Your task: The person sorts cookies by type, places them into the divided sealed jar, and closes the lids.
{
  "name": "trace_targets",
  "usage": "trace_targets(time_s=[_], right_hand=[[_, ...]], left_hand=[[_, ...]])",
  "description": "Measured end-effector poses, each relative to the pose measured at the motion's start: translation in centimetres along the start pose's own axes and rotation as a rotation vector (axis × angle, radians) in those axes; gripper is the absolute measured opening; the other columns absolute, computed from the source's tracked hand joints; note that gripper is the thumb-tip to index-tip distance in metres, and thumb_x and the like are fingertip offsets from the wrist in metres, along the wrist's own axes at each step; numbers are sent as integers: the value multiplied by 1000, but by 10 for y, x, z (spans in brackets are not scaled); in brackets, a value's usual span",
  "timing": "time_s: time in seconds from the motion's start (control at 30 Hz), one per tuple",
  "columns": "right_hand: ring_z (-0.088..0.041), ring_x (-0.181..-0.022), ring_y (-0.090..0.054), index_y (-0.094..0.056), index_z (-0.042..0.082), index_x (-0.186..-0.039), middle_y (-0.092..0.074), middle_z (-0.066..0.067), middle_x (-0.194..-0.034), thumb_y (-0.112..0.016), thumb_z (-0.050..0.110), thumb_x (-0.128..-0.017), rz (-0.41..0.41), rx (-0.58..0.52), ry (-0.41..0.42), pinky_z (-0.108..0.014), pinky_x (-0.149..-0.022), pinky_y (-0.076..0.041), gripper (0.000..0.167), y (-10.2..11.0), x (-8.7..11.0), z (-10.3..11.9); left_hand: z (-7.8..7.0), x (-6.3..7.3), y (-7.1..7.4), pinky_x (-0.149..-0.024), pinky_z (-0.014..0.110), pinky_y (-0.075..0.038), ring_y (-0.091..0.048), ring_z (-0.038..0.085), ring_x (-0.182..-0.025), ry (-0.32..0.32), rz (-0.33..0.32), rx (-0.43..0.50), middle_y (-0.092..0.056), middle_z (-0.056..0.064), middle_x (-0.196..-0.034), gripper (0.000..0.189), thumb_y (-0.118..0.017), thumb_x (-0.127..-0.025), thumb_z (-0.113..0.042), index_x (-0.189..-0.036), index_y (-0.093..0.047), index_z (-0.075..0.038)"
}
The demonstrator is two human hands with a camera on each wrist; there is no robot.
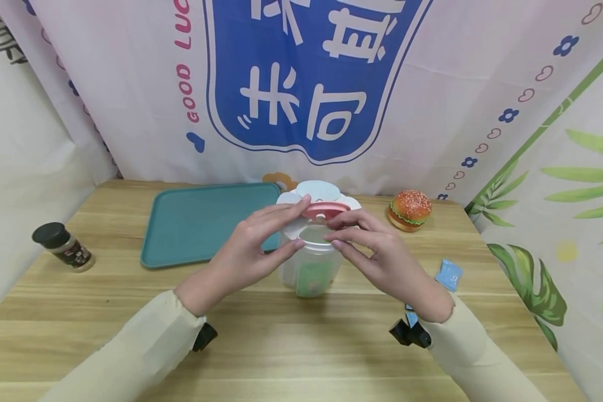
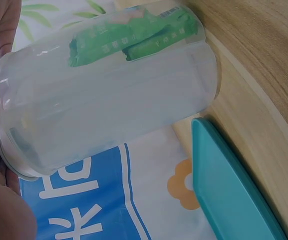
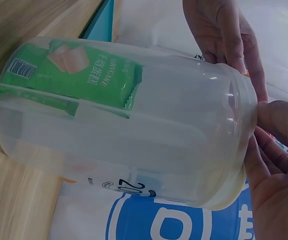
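Note:
A translucent plastic storage container (image 1: 287,271) stands upright on the table, with green snack packets (image 3: 94,75) inside. Its pale lid (image 1: 293,228) has several flaps, and a red flap (image 1: 325,210) is raised above the near opening. From the left, my left hand (image 1: 253,237) holds the lid, thumb at the front rim and fingers reaching to the red flap. My right hand (image 1: 382,248) grips the lid's right side, thumb and bent fingers at the rim and red flap. The lid partly hides the fingertips in both wrist views.
A teal tray (image 1: 191,223) lies behind and left of the container. Far left is a dark-capped seasoning jar (image 1: 65,248). A toy hamburger (image 1: 410,210) sits at the back right. Small blue packets (image 1: 449,274) lie near the right forearm. Printed cloth (image 1: 146,111) hangs behind.

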State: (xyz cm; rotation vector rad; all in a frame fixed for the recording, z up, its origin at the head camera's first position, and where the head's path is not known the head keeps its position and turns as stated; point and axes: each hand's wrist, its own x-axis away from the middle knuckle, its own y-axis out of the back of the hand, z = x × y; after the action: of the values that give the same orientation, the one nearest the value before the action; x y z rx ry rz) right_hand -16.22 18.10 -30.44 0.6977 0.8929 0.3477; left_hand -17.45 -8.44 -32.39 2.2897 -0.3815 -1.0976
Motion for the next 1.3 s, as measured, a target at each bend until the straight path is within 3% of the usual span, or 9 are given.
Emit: trace_targets(time_s=[0.3, 0.53, 0.67, 0.87, 1.1, 1.3], right_hand=[[-23, -119, -66, -79, 6, -109, -71, -10, -122, -75, -8, -90, -14, -37, 4, -15, -109, -50, 24, 1, 1, 1], [-11, -102, -70, -76, -3, -102, -74, -16, -104, -72, -11, -90, -243, -92, 69, -16, -92, -59, 15, 2, -1, -1], [-9, -95, -68, -73, -7, -105, -71, -19, -104, -67, -8, -96, -324, -148, 0, -16, -84, -61, 11, 6, -5, -1], [-10, -94, -67, -70, -7, -113, -72, -19, -112, -65, -6, -99, -245, -179, -164, -18, -78, -63, 15, 11, -12, -2], [-8, -83, -71, -73, -4, -115, -76, -16, -105, -65, 4, -102, -119, -190, -310, -21, -78, -64, 17, 17, -22, -6], [-8, -83, -72, -74, -4, -114, -76, -17, -102, -66, 7, -103, -82, -217, -381, -21, -80, -64, 18, 19, -24, -7]], left_hand=[[-1, 0, 0, -118, 49, -50, -59, 26, -141, 1, 0, 1, -62, 4, -152, 67, -79, -94, -14, -155, -52, -11], [-2, 0, 0, -118, 49, -49, -58, 25, -142, 7, 1, 7, -60, 3, -155, 67, -80, -94, -14, -154, -52, -11], [-2, 0, -1, -119, 48, -48, -58, 25, -142, 7, -1, 11, -61, 3, -153, 67, -80, -94, -15, -155, -52, -11], [0, 0, -1, -119, 49, -48, -58, 25, -142, 5, -6, 10, -62, 3, -153, 66, -80, -94, -14, -154, -53, -10], [1, 0, -1, -119, 49, -48, -58, 25, -142, 8, 0, 19, -61, 3, -153, 67, -79, -94, -14, -155, -52, -13], [-1, 0, -1, -117, 49, -49, -59, 25, -140, 8, -8, 19, -64, 3, -150, 66, -77, -96, -16, -157, -51, -17]])
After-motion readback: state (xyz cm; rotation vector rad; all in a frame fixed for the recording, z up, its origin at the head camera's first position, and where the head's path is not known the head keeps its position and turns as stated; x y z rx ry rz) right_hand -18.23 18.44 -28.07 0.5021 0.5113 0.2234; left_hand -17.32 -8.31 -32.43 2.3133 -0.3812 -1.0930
